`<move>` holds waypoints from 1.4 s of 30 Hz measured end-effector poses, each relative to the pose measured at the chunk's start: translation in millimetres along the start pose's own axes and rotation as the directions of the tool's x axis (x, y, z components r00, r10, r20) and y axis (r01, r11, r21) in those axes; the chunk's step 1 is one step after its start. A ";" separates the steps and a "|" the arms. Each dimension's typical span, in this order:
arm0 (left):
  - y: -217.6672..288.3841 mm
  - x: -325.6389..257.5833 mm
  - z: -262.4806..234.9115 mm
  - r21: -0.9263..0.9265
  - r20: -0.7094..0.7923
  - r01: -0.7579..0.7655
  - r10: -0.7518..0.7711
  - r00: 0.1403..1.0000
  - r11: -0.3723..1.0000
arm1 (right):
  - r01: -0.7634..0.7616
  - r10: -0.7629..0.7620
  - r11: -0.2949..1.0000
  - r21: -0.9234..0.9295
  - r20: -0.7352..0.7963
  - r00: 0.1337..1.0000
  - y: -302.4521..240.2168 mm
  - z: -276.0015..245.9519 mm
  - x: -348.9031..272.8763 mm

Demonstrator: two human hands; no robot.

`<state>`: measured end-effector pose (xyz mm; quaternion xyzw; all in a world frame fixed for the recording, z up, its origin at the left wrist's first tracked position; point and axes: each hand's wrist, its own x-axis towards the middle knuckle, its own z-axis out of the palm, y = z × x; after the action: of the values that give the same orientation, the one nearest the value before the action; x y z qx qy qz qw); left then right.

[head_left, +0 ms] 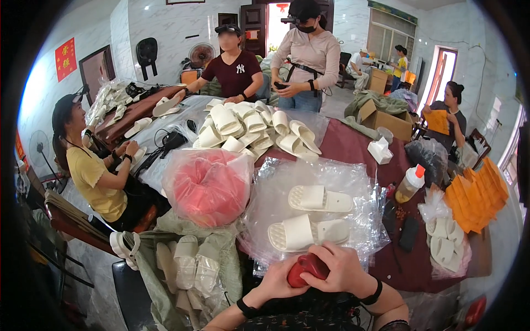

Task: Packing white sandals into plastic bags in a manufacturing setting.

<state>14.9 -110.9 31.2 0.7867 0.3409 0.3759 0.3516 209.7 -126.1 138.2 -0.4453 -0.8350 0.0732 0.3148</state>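
Two cream slippers [309,218] on clear plastic atop the tabletop [353,146], just beyond both hands. Nearer — small red object [309,266], long axis crosswise, clamped between left hand [279,281] and right hand [342,267], perhaps a tool.

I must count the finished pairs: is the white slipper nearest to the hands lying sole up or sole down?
Sole up. The white slipper shows its ridged tread, lying on clear plastic bags just beyond both hands.

Bench [353,146], maroon top: clear plastic sheets [309,182] under white slippers [309,215], pink bagged bundle [208,186], glue bottle [412,183].
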 end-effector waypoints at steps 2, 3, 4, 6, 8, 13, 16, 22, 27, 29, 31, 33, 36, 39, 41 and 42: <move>-3.8 0.4 -0.9 -0.003 0.012 -0.006 0.006 1.000 1.000 | 0.047 -0.047 0.999 -0.003 0.016 0.999 -0.1 -1.6 1.8; -4.5 1.2 -1.7 -0.009 0.024 -0.017 0.017 1.000 1.000 | 0.044 -0.044 0.999 -0.003 0.013 0.999 -0.7 -3.0 2.7; -3.5 1.7 -3.1 -0.007 0.028 -0.018 0.018 0.999 1.000 | 0.072 -0.072 0.997 0.001 0.011 0.997 -1.6 -4.3 3.7; -0.6 2.4 -6.3 -0.046 0.017 -0.029 0.030 0.999 0.999 | 0.098 -0.098 0.995 0.004 0.005 0.995 -3.9 -7.8 5.6; 0.1 2.2 -10.2 -0.053 0.034 -0.030 0.032 0.999 0.998 | 0.146 -0.146 0.989 0.016 0.021 0.989 -6.4 -11.4 8.2; -4.7 -0.7 -15.3 -0.487 0.413 0.007 0.224 0.883 0.873 | 0.438 -0.467 0.876 0.199 0.131 0.874 -6.3 -19.4 16.1; -3.2 -3.6 -24.8 -0.426 0.408 -0.051 0.242 0.881 0.903 | 0.465 -0.518 0.848 0.254 0.208 0.830 -7.7 -22.6 14.9; -4.3 4.1 -45.9 -0.524 0.610 0.107 0.284 0.740 0.845 | 0.552 -0.620 0.782 0.289 0.448 0.644 -11.5 -34.5 15.9; -3.6 -10.7 -44.5 -0.235 0.299 0.127 -0.053 0.953 0.964 | 0.350 -0.415 0.903 0.252 0.295 0.860 -16.2 -49.7 24.9; 6.6 -7.9 -44.3 -0.063 0.115 0.110 -0.103 0.988 0.992 | 0.293 -0.316 0.947 0.131 0.212 0.925 -14.5 -42.2 20.8; 10.8 -7.8 -44.1 0.012 0.081 0.123 -0.124 0.989 0.992 | -0.174 0.243 0.969 -0.177 0.528 0.814 -17.4 -39.3 23.2; 16.3 -9.1 -45.5 0.117 0.067 0.155 -0.164 0.984 0.981 | -0.100 0.149 0.988 -0.121 0.537 0.830 -9.5 -33.4 15.6; 10.7 -12.4 -44.8 0.117 0.062 0.007 -0.014 0.998 0.993 | 0.152 -0.180 0.983 0.101 0.403 0.898 3.2 -29.4 10.2; 8.2 -15.0 -40.8 -0.026 0.101 0.047 -0.045 0.994 0.999 | 0.526 -0.517 0.846 0.088 0.378 0.768 7.2 -30.4 14.3; 7.4 -15.8 -39.9 0.027 0.123 0.018 -0.021 0.992 0.999 | 0.402 -0.433 0.901 0.160 0.304 0.849 -6.3 -35.1 12.8; 8.0 -16.2 -39.1 0.083 0.141 -0.013 0.001 0.990 0.996 | 0.281 -0.337 0.929 0.239 0.237 0.911 -10.2 -37.0 12.3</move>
<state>-23.2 -116.4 50.4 0.8267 0.3277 0.3059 0.3400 219.5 -128.4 177.2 -0.2586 -0.9189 0.1667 0.2469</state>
